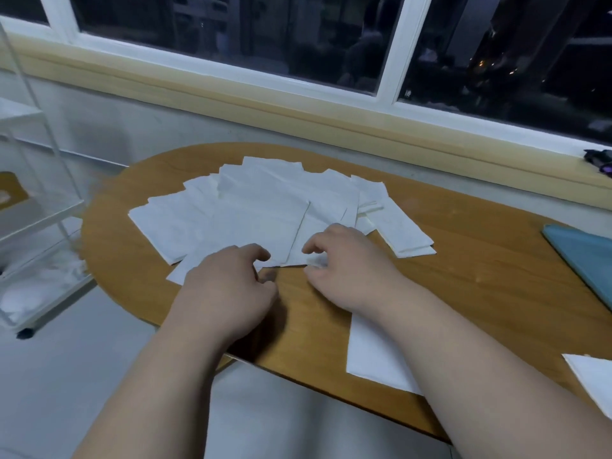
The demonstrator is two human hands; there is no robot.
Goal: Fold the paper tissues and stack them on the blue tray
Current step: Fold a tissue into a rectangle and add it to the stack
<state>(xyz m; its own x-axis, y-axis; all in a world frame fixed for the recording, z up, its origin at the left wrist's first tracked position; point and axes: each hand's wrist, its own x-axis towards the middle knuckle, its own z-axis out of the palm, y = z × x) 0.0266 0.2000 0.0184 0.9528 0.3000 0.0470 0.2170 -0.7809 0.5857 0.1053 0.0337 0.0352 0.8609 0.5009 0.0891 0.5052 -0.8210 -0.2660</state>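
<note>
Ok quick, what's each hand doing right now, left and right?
Left hand: fingers curled, pinching the near edge of the spread paper tissues.
Right hand: fingers curled, pinching the same near edge, just to the right.

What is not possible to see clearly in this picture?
Head view:
- Flat blue tray: cut by the right edge; contents unseen.
- Folded white tissue: partly under the right forearm.
- Small dark object on sill: blurred.
- Left hand and right hand: fingertips curled, grip on spread white tissues unclear.
</note>
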